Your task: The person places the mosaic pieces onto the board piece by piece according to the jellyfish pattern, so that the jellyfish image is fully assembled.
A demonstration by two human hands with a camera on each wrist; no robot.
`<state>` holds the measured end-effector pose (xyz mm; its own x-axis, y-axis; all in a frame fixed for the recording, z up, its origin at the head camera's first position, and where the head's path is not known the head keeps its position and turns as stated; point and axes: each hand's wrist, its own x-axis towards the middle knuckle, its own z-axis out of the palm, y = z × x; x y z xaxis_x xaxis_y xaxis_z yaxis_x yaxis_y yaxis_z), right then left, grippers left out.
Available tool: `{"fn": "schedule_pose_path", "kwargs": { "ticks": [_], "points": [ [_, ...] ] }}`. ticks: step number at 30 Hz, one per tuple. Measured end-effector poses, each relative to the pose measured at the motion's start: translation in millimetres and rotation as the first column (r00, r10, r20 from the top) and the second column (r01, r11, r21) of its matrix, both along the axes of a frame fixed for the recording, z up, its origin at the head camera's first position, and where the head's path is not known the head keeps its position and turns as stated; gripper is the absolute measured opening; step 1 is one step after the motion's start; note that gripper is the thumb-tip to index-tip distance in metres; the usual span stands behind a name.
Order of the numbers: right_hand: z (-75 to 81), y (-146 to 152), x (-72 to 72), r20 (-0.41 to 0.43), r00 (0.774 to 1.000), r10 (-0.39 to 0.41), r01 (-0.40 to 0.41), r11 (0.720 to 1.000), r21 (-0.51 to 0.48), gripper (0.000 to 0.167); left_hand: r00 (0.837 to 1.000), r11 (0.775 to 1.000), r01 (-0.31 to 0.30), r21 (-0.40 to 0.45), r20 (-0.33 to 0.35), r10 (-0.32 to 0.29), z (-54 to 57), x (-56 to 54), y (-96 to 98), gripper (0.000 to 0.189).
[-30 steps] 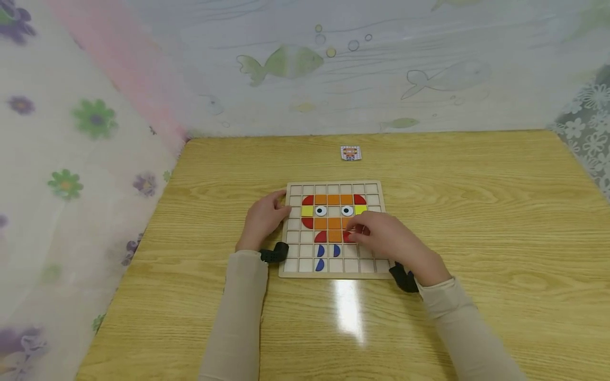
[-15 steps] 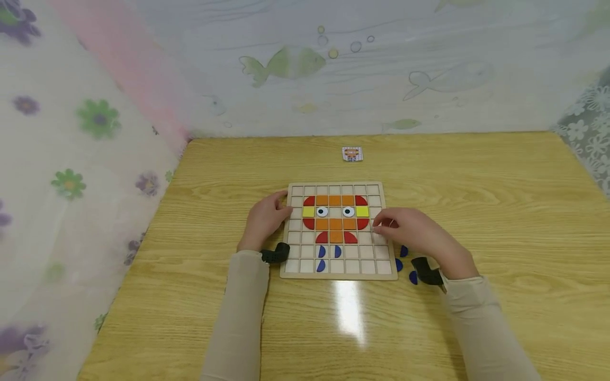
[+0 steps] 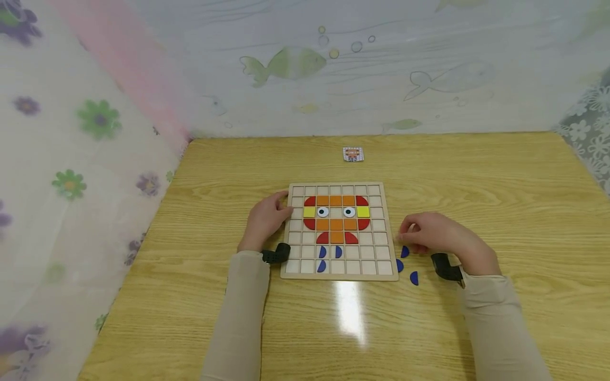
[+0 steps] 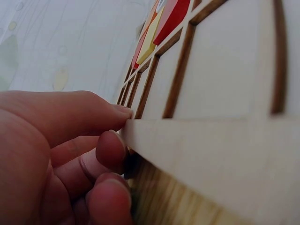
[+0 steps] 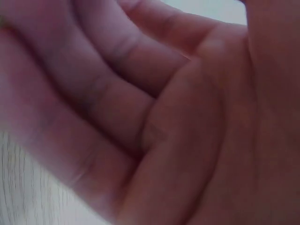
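Observation:
A wooden grid board (image 3: 391,259) lies on the table, its cells partly filled with coloured tiles. Orange squares (image 3: 335,225), red quarter-circles (image 3: 363,224), yellow squares (image 3: 363,211) and two eye discs (image 3: 349,211) form a face-like pattern, with three blue half-circles (image 3: 322,266) below. The left hand (image 3: 266,219) grips the board's left edge; in the left wrist view its thumb rests on the rim and fingertips meet the side. The right hand (image 3: 433,233) hovers right of the board, fingers loosely bent, beside a loose blue half-circle (image 3: 405,252). Nothing shows in its grasp.
Two more loose blue half-circles (image 3: 414,278) lie by the board's lower right corner. A small picture card (image 3: 353,154) with a matching pattern lies behind the board. The wooden table (image 3: 238,169) meets a fish-patterned wall at the back.
The right hand has left the red quarter-circle, which lies in its cell, and moved right off the board to the loose blue half-circles. The left hand stays in place.

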<state>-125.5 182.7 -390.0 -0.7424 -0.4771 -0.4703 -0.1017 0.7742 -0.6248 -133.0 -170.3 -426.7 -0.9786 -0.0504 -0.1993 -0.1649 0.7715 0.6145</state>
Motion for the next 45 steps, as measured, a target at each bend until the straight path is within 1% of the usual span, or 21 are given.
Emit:
{"fn": "schedule_pose_path", "kwargs": {
  "ticks": [2, 4, 10, 17, 21, 26, 29, 33, 37, 40, 45],
  "points": [
    [-1.5, -0.4, 0.7, 0.04, 0.999, -0.004, 0.004, 1.0, 0.009, 0.025, 1.0, 1.0, -0.002, 0.0, 0.001, 0.002, 0.1, 0.1, 0.1, 0.049],
    [-2.9, -2.0, 1.7, 0.058, 0.998, 0.001, -0.003, 1.0, 0.028, 0.026, 1.0, 1.0, -0.004, -0.001, 0.002, 0.004, 0.2, 0.3, 0.2, 0.049],
    [-0.3, -8.1, 5.1, 0.033, 0.999, 0.04, -0.042, 0.997, 0.071, 0.022, 1.0, 1.0, -0.003, -0.012, 0.001, 0.004, -0.1, 0.4, 0.1, 0.049],
    [6.4, -15.0, 8.2, -0.047, 0.994, 0.099, -0.093, 0.988, 0.121, 0.018, 1.0, 1.0, 0.004, -0.021, 0.002, -0.004, 0.5, 0.8, -0.1, 0.049],
    [7.9, -16.3, 7.9, -0.098, 0.988, 0.119, -0.101, 0.981, 0.164, 0.013, 1.0, 1.0, 0.0, -0.02, 0.004, 0.0, 1.1, 0.6, 0.2, 0.049],
    [9.3, -17.2, 6.6, -0.178, 0.978, 0.109, -0.067, 0.972, 0.225, 0.012, 1.0, 1.0, -0.006, -0.016, 0.006, 0.006, 1.5, 0.0, 1.5, 0.049],
    [8.4, -16.6, 5.5, -0.219, 0.97, 0.101, -0.046, 0.969, 0.244, 0.012, 1.0, 1.0, -0.007, -0.011, 0.006, 0.007, 1.5, -0.1, 2.2, 0.049],
    [4.5, -14.1, 3.7, -0.242, 0.965, 0.102, -0.046, 0.973, 0.226, 0.01, 1.0, 1.0, -0.005, -0.008, 0.003, 0.005, 1.7, 0.1, 2.3, 0.049],
    [0.5, -10.9, 1.9, -0.235, 0.969, 0.083, -0.044, 0.985, 0.166, 0.01, 1.0, 1.0, 0.004, -0.008, 0.004, -0.004, 2.0, -0.5, 1.9, 0.049],
    [-0.2, -10.7, 0.7, -0.252, 0.965, 0.068, -0.039, 0.992, 0.119, 0.011, 1.0, 1.0, 0.01, -0.016, 0.009, -0.01, 1.6, -0.9, 1.4, 0.05],
    [2.2, -18.3, 0.6, -0.304, 0.952, 0.044, -0.029, 0.998, 0.055, 0.01, 1.0, 1.0, 0.008, -0.025, 0.01, -0.008, 1.9, -0.5, 0.8, 0.05]
  ]
}}
